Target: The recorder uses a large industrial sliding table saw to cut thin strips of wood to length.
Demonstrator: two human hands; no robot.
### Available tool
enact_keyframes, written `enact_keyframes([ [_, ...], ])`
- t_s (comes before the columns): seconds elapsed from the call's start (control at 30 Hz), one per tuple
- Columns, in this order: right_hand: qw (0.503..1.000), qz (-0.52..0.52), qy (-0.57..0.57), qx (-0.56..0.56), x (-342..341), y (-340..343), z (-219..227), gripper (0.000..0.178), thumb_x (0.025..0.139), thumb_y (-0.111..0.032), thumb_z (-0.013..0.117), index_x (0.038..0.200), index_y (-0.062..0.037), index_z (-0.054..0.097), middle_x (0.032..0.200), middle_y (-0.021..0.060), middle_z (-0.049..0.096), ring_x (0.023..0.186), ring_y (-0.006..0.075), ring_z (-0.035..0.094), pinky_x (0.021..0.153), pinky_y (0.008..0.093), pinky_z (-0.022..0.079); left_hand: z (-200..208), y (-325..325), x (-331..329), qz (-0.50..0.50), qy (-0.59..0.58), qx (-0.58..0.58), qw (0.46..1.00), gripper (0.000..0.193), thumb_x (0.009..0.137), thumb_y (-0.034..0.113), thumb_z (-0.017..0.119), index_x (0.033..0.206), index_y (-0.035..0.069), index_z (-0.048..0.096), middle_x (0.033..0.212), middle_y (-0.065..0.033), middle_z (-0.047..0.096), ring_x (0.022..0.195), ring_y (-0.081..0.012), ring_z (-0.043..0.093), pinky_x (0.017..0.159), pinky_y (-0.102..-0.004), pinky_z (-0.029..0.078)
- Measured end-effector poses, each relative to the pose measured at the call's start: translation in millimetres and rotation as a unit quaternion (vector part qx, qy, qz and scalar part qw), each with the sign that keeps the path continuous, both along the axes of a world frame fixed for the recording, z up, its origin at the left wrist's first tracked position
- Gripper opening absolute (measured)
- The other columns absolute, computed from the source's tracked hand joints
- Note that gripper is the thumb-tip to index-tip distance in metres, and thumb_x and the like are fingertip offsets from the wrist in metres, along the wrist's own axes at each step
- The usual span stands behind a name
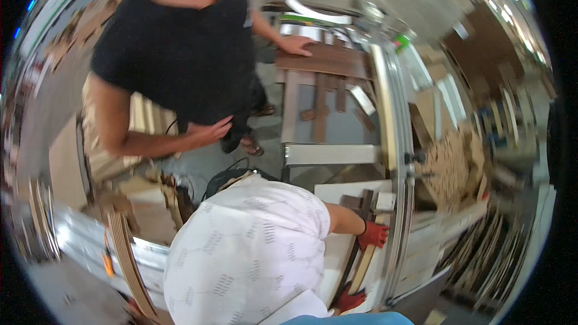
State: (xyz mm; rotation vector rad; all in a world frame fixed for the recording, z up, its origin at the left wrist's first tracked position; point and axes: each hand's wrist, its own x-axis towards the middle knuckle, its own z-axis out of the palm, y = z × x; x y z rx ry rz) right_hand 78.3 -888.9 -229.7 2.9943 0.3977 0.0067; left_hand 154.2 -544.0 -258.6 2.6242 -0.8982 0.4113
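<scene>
My left hand (373, 236), in a red glove, reaches out from my wide white patterned sleeve. Its fingers are curled over the far end of a pale wooden strip (362, 268). Closer to the lower edge, my right hand (351, 299), also red-gloved, grips the near end of that strip; its arm is out of sight. Dark brown strips (343, 268) lie alongside to the left, on a white board (379, 274). Just beyond my left hand sits a small whitish block (386, 201), close to a long metal rail (404, 222).
A co-worker in a black shirt (180, 54) stands far left, one hand (296, 45) on a brown board (325, 60). Loose brown pieces (321, 108) lie on the bench beyond a white crossbar (331, 154). Sawdust or chips (451, 171) are heaped right of the rail. Stacked panels (129, 259) stand lower left.
</scene>
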Motion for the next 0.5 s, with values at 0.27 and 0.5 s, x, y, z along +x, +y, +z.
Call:
enact_keyframes([
  [0.27,0.98,0.185,-0.005,0.075,74,160,12,0.088,0.079,-0.056,0.068,0.134,0.008,0.045,0.135,0.0309,0.046,0.127,0.0467,0.041,0.111,0.0516,0.031,-31,27,-24,-0.034,-0.082,-0.008,0.996,0.076,0.072,0.075,0.057,0.13,0.026,0.056,0.136,-0.0161,0.049,0.131,-0.0416,0.038,0.106,-0.0658,0.022],
  [0.5,0.97,0.208,-0.026,0.127,77,194,12,0.087,0.08,-0.055,0.068,0.134,0.0087,0.045,0.135,0.031,0.046,0.126,0.0467,0.043,0.111,0.0512,0.031,-27,33,-32,-0.046,-0.073,-0.015,0.996,0.071,0.077,0.074,0.052,0.128,0.025,0.058,0.136,-0.0166,0.049,0.13,-0.0419,0.039,0.105,-0.0686,0.023],
])
